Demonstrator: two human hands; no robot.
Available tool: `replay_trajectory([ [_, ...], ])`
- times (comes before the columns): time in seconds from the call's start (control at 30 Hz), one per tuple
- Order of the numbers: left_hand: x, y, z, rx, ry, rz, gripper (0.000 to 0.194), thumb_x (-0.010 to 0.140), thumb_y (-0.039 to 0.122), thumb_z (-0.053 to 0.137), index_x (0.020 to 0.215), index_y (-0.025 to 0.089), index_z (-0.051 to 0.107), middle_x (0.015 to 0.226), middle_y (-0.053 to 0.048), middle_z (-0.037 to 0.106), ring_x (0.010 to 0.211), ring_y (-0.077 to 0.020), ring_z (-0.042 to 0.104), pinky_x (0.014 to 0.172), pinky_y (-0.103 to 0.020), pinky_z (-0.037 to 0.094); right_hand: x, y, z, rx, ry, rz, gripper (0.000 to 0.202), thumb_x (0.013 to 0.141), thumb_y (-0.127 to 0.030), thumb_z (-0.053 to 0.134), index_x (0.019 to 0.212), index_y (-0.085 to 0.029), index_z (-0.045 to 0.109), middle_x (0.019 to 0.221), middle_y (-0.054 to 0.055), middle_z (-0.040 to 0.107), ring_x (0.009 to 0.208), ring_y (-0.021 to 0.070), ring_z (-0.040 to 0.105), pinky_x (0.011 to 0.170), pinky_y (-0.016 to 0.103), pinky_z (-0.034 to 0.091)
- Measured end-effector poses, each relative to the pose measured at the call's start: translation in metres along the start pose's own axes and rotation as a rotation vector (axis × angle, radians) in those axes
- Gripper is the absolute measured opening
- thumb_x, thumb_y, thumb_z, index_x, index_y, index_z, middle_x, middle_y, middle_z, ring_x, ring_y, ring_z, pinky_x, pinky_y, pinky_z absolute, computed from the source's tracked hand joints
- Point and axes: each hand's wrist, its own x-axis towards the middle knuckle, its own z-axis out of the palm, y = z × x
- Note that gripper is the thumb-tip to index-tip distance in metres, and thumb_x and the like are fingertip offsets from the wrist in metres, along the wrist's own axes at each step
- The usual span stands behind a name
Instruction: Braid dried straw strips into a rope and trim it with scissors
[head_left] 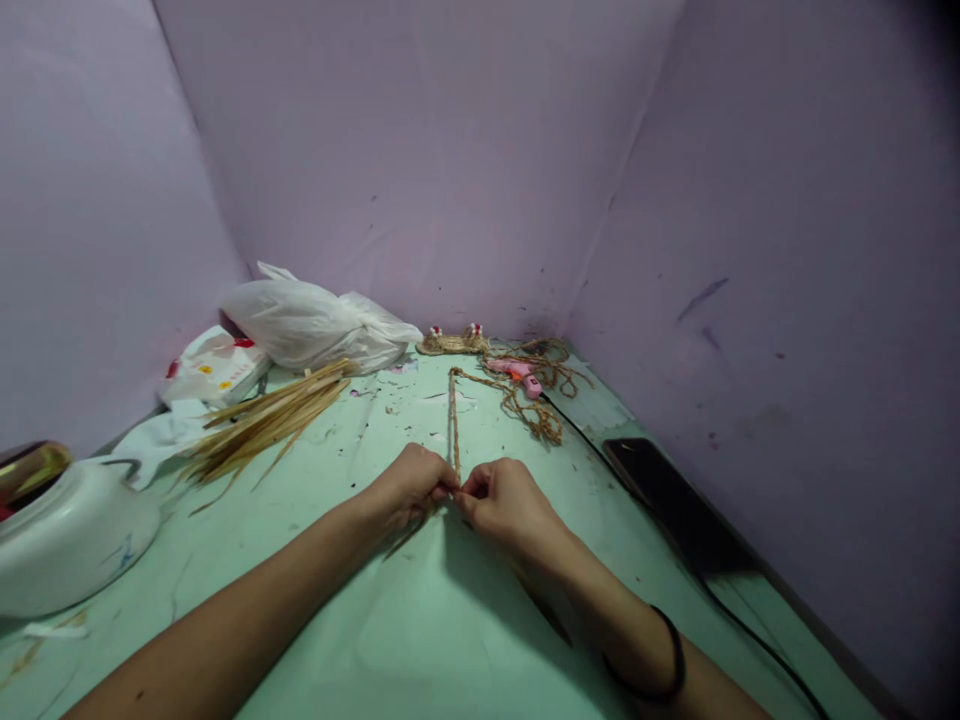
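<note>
Pale purple walls (420, 120) close in on three sides of a green surface (360, 650), where a person bends fibre by hand. Against the far wall slumps a white plastic bag (300, 325); at near left stands a white vessel (82, 540), partly out of frame. A bundle of straw-coloured strips (274, 415) fans out between them, and a black phone (667, 500) lies at right.

In the centre, the left hand (415, 482) and right hand (506, 495) meet, each pinching the near end of a brown twisted cord (454, 425) between thumb and fingers. The cord runs straight away from them, bends at its far end and trails right toward loose loops beside a pink glue gun (517, 373). Blurred strips poke out beneath both hands; their exact grip is hidden.

The twist appears to be the step in hand. Done well, it calls for one pinch firm at the junction while the other turns its strand, with steady, even tension and the strips matched in thickness.

Beyond the cord sits a small braided piece (452, 346), topped by two tiny red-and-white ornaments (475, 330).
</note>
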Motion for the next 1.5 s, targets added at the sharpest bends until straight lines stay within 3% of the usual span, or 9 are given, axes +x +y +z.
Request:
replay_trajectory([
  [0.27,0.001,-0.002,-0.009,0.014,-0.062,0.15,0.005,0.048,0.014,0.054,0.046,0.013,0.05,0.031,0.007,0.032,0.028,-0.0029,0.022,0.033,-0.02,0.011,0.001,0.007,-0.007,0.05,-0.057,-0.09,0.017,0.064,-0.026,0.053,0.055,-0.015,0.063,0.047,0.0,0.053,0.046,0.0092,0.041,0.044,0.021,0.026],
  [0.4,0.004,-0.001,-0.014,-0.006,-0.119,0.128,0.007,0.048,0.018,0.056,0.052,0.012,0.055,0.032,0.007,0.034,0.027,-0.0029,0.021,0.031,-0.02,0.011,0.014,0.013,-0.011,0.473,-0.008,0.1,0.015,0.065,-0.026,0.054,0.059,-0.013,0.058,0.053,0.001,0.054,0.048,0.009,0.045,0.049,0.021,0.034],
  [0.5,0.008,-0.004,-0.016,-0.013,-0.182,0.139,0.009,0.048,0.02,0.054,0.054,0.013,0.055,0.033,0.008,0.033,0.028,-0.0028,0.019,0.031,-0.019,0.009,0.016,0.008,-0.007,0.833,-0.204,0.214,0.008,0.065,-0.02,0.052,0.061,-0.014,0.053,0.053,0.0,0.053,0.048,0.0083,0.047,0.05,0.021,0.037],
  [0.67,0.011,-0.006,-0.016,0.01,-0.228,0.159,0.006,0.048,0.019,0.052,0.051,0.014,0.053,0.032,0.008,0.03,0.029,-0.0033,0.018,0.032,-0.02,0.01,0.014,0.004,0.001,0.789,-0.258,0.238,0.011,0.064,-0.015,0.05,0.053,-0.015,0.047,0.035,-0.009,0.03,0.032,0.0036,0.022,0.036,0.02,0.015],
  [0.93,-0.005,0.002,-0.018,0.512,-0.031,0.305,0.014,0.055,0.021,0.051,0.047,0.013,0.059,0.04,-0.001,0.048,0.041,-0.0098,0.04,0.044,-0.022,0.028,0.018,0.01,0.003,0.632,-0.186,0.266,0.008,0.06,-0.013,0.051,0.051,-0.014,0.05,0.034,-0.009,0.035,0.032,0.0025,0.022,0.038,0.021,0.012],
  [1.13,-0.026,-0.009,0.016,0.8,0.258,0.426,0.009,0.059,0.019,0.052,0.053,0.015,0.058,0.05,-0.004,0.048,0.05,-0.0151,0.045,0.049,-0.025,0.026,0.016,0.007,0.004,0.822,-0.167,0.316,0.004,0.054,-0.011,0.052,0.056,-0.014,0.052,0.035,-0.008,0.043,0.032,0.0032,0.024,0.037,0.02,0.013],
  [1.23,-0.029,-0.012,0.024,0.815,0.278,0.525,0.007,0.059,0.016,0.053,0.054,0.015,0.058,0.05,-0.004,0.048,0.051,-0.0143,0.045,0.05,-0.025,0.026,0.017,0.01,0.008,0.821,-0.175,0.313,0.005,0.052,-0.01,0.05,0.053,-0.014,0.052,0.035,-0.007,0.041,0.033,0.0038,0.026,0.038,0.02,0.014],
  [1.37,-0.025,0.005,0.003,0.664,0.04,0.389,0.019,0.063,0.024,0.053,0.048,0.014,0.055,0.039,0.001,0.042,0.041,-0.01,0.04,0.044,-0.022,0.026,0.019,0.014,0.009,0.872,-0.235,0.259,0.004,0.054,-0.012,0.053,0.051,-0.013,0.051,0.036,-0.006,0.042,0.034,0.0036,0.029,0.039,0.02,0.016],
  [1.5,-0.013,0.016,-0.021,0.24,0.036,0.162,0.015,0.063,0.023,0.052,0.064,0.012,0.061,0.047,0.001,0.054,0.032,-0.0068,0.037,0.035,-0.02,0.024,0.017,0.013,0.004,0.914,-0.314,0.171,0.008,0.058,-0.019,0.056,0.054,-0.013,0.053,0.034,-0.008,0.034,0.033,0.0028,0.021,0.039,0.021,0.011],
])
